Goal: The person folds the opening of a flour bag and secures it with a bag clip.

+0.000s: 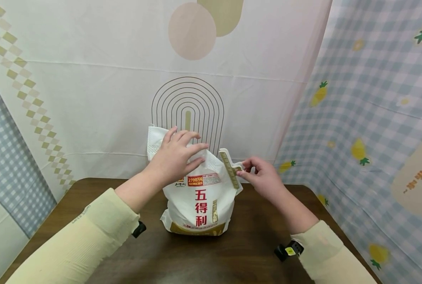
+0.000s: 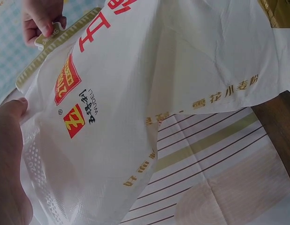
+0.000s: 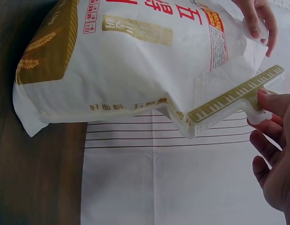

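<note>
Head view takes in a pale patterned cloth (image 1: 90, 98) hung behind the work, and a blue checked cloth (image 1: 303, 130) on the right, both apparently there to screen off the space. Before them lies a brown wooden table (image 1: 253, 252), a flat base for the load. On it, close to its back edge, stands a white printed bag (image 1: 211, 201), bulging low down and slack towards the top; its broad, filled bottom probably lets it stay upright, while the limp upper part likely needs a hand to keep it in place.

That seems to be the left hand's (image 1: 177, 157) part: it lies over the bag's top with fingers spread and only lightly bent, the thumb against the front, more steadying than gripping. The right hand (image 1: 260, 175) is nearly closed at the fingertips, thumb and forefinger pinching the handle of a clip (image 1: 229, 169), the other fingers loosely curved beside it. Holding it by the handle presumably gives leverage and leaves the long, ridged bar free.

The clip lies slantwise over the bag's upper corner, on the person's right; whether it bites the folded edge, I cannot tell. Smallest, a black wrist device (image 1: 289, 250) sits by the right cuff.
</note>
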Available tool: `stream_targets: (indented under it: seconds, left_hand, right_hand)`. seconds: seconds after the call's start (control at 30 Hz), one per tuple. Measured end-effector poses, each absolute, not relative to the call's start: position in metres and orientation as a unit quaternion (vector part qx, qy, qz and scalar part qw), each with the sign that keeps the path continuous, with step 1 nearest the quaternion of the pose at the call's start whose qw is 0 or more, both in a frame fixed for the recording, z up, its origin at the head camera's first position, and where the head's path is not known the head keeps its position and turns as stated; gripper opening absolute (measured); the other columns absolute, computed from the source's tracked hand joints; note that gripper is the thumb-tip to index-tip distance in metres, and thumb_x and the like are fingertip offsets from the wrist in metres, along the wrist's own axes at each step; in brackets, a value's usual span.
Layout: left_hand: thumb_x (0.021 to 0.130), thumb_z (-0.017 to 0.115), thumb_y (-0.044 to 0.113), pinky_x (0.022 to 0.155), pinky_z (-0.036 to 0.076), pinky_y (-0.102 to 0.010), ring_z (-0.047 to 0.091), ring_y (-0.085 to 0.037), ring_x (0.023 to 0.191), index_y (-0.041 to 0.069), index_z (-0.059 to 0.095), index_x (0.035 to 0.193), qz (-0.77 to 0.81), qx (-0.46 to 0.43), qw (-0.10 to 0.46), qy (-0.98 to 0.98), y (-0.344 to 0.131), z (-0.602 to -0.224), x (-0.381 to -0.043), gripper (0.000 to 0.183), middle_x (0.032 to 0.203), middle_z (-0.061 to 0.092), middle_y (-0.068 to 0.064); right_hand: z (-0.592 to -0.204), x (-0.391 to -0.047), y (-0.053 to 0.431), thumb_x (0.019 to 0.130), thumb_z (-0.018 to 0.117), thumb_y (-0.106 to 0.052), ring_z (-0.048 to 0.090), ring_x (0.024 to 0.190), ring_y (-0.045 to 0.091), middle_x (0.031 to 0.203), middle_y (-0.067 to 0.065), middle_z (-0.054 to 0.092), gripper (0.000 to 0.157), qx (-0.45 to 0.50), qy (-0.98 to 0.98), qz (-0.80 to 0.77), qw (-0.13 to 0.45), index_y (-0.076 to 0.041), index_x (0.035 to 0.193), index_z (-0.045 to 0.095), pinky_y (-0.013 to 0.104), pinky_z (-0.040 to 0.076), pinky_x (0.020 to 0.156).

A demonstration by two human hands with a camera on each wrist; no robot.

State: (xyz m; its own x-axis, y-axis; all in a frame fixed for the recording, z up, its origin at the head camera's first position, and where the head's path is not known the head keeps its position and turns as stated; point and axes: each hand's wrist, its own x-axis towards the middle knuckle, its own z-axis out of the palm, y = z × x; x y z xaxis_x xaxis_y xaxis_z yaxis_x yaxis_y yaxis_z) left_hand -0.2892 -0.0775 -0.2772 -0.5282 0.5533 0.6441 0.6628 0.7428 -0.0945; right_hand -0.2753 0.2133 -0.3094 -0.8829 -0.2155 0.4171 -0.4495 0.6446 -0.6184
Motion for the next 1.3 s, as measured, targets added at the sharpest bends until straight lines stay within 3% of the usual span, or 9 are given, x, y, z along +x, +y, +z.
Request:
stream_targets:
  seconds: [0.2,0.47,1.0,1.3]
  left_hand:
    - [0.095,0.066,0.039,0.118,0.016,-0.055,0.045,-0.029,0.129,0.026,0.066,0.126,-0.086,-0.349,0.340,-0.869,-0.077,-0.277,-0.289,0.034,0.137,0.053,-0.005]
    - [0.095,0.066,0.038,0.118,0.014,-0.054,0.045,-0.029,0.130,0.026,0.068,0.121,-0.094,-0.346,0.338,-0.870,-0.076,-0.277,-0.290,0.029,0.137,0.053,-0.005]
    - [0.096,0.065,0.036,0.118,0.015,-0.054,0.043,-0.029,0.131,0.026,0.070,0.115,-0.096,-0.336,0.335,-0.875,-0.075,-0.278,-0.289,0.022,0.137,0.053,-0.004]
    - [0.096,0.065,0.035,0.119,0.014,-0.053,0.043,-0.028,0.131,0.025,0.070,0.114,-0.099,-0.335,0.333,-0.876,-0.075,-0.279,-0.290,0.021,0.136,0.054,-0.003]
  right_hand:
    - [-0.303,-0.275,0.209,0.088,0.077,-0.021,0.049,0.070,0.021,0.087,0.002,0.063,0.016,0.203,-0.908,0.338,0.144,-0.012,0.094,0.066,0.033,0.042,0.059]
    - [-0.299,-0.275,0.208,0.088,0.076,-0.023,0.049,0.073,0.021,0.084,0.002,0.059,0.016,0.199,-0.915,0.327,0.125,-0.012,0.095,0.066,0.033,0.042,0.057]
    - [-0.295,-0.272,0.204,0.086,0.078,-0.019,0.043,0.064,0.019,0.070,0.000,0.047,0.012,0.233,-0.916,0.295,0.140,-0.017,0.088,0.066,0.031,0.037,0.054]
    - [-0.292,-0.271,0.199,0.086,0.079,-0.017,0.042,0.063,0.016,0.071,-0.003,0.048,0.013,0.267,-0.916,0.252,0.163,-0.016,0.086,0.066,0.031,0.036,0.056]
